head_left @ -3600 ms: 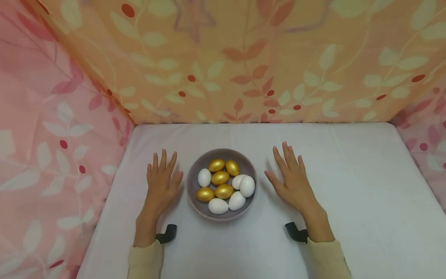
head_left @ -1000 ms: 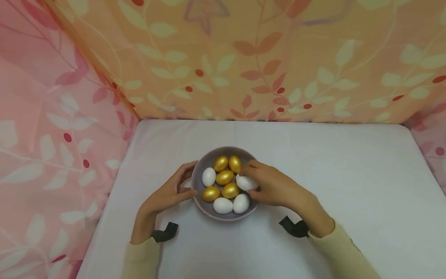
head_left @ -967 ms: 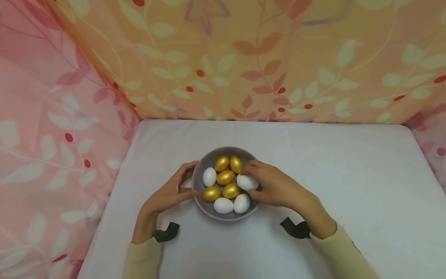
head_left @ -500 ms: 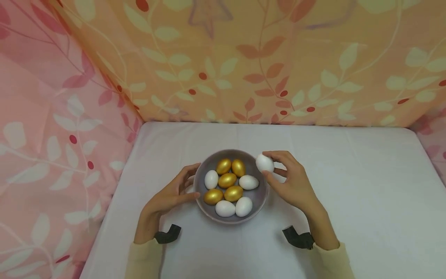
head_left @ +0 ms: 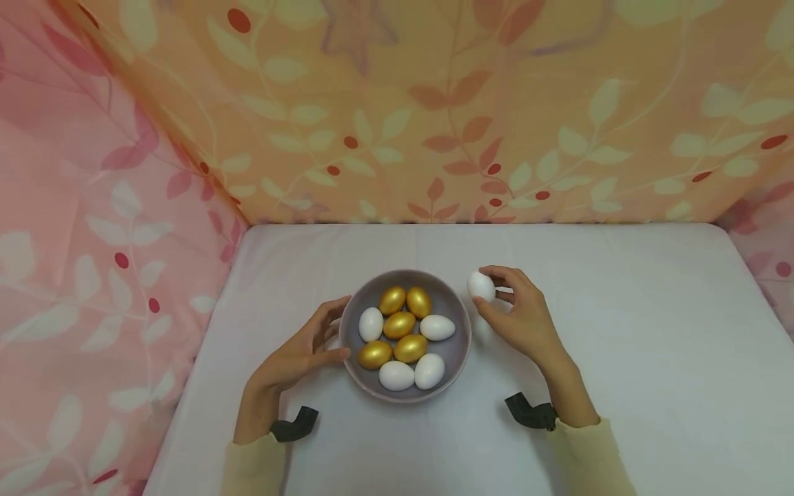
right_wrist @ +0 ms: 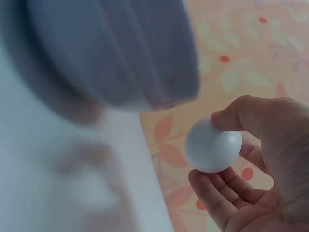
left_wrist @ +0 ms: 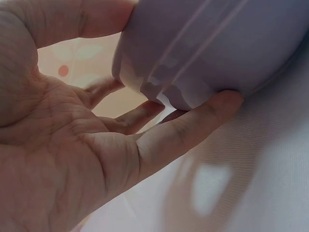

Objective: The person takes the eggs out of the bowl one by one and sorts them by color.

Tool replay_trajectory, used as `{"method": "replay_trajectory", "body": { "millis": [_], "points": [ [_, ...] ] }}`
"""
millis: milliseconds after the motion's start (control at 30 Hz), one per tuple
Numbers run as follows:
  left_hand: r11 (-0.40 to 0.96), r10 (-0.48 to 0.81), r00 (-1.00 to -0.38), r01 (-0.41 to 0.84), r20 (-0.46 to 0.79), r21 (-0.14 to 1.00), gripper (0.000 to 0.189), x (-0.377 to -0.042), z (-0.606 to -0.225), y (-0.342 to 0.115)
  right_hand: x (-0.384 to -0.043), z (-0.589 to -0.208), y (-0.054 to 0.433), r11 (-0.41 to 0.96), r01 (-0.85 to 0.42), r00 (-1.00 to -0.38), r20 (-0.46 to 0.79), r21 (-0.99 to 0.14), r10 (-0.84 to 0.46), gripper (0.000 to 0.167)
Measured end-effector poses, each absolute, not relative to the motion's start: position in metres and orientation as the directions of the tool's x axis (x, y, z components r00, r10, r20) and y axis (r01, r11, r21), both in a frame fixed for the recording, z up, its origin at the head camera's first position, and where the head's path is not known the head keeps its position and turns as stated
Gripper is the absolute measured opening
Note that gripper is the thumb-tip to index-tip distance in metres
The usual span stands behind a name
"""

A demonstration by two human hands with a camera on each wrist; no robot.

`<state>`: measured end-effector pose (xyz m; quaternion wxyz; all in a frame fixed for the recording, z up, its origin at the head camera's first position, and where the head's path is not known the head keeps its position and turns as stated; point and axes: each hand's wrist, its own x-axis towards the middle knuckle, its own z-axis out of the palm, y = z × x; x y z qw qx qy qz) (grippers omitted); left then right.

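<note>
A grey-mauve bowl (head_left: 455,368) stands on the white table, holding several gold eggs (head_left: 399,325) and several white eggs (head_left: 437,328). My left hand (head_left: 300,351) is at its left side, thumb and fingertips touching the outer wall (left_wrist: 203,53), palm apart from it. To the right of the rim, my right hand (head_left: 521,313) pinches one white egg (head_left: 480,286) between thumb and fingers. The right wrist view shows that held egg (right_wrist: 212,146) in the air beside the blurred bowl (right_wrist: 120,53), fingers beneath it.
The white table (head_left: 651,344) extends to the right of the bowl. Orange leaf-print cloth (head_left: 397,138) hangs behind its back edge, and pink cloth (head_left: 93,275) hangs at the left. A black curved piece (head_left: 296,425) sits at the left wrist, another black piece (head_left: 531,413) at the right.
My right hand has taken a white egg out of the bowl and moved it right, past the rim. My left hand has come from the table to the bowl's side and stays there.
</note>
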<state>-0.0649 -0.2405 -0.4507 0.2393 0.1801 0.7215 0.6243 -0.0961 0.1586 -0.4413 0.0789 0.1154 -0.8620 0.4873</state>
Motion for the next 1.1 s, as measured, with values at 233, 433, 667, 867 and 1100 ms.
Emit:
{"method": "replay_trajectory", "body": {
  "millis": [233, 433, 667, 867, 1100],
  "points": [
    [0.150, 0.579, -0.808, -0.031, -0.113, 0.988, 0.083, -0.064, -0.452, -0.242, -0.099, -0.457, 0.161, 0.559, -0.242, -0.969, 0.225, -0.793, -0.101, 0.046],
    [0.129, 0.604, -0.791, -0.021, -0.096, 0.991, 0.084, -0.065, -0.451, -0.242, -0.100, -0.461, 0.161, 0.613, -0.215, -0.975, 0.198, -0.760, -0.096, 0.043],
    [0.128, 0.600, -0.794, -0.027, -0.099, 0.991, 0.083, -0.065, -0.453, -0.240, -0.098, -0.464, 0.162, 0.707, -0.208, -0.975, 0.200, -0.676, -0.095, 0.043],
    [0.121, 0.601, -0.792, -0.043, -0.108, 0.992, 0.084, -0.066, -0.452, -0.238, -0.099, -0.467, 0.165, 0.754, -0.189, -0.976, 0.204, -0.629, -0.075, 0.043],
    [0.143, 0.595, -0.796, -0.030, -0.110, 0.989, 0.083, -0.062, -0.450, -0.243, -0.100, -0.469, 0.160, 0.758, -0.160, -0.986, 0.145, -0.632, -0.088, 0.044]
  ]
}}
